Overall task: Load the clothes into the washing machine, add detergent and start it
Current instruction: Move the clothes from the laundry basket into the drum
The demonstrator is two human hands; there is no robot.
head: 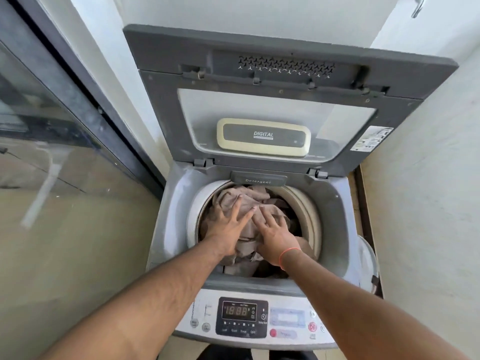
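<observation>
At the centre of the frame, my left hand (228, 224) and right hand (275, 236) lie spread flat, fingers straight, each grip pressing nothing tighter than soft, crumpled beige-brown clothes (246, 201) heaped in the round drum of the grey top-loading washing machine (176, 203). The fabric looks light and limp; bunched folds should offer the easiest hold.

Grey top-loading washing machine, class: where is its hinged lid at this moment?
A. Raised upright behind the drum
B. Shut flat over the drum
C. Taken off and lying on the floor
A: the grey lid with the clear window stands raised behind the drum opening, while both hands press brown clothes inside.
</observation>
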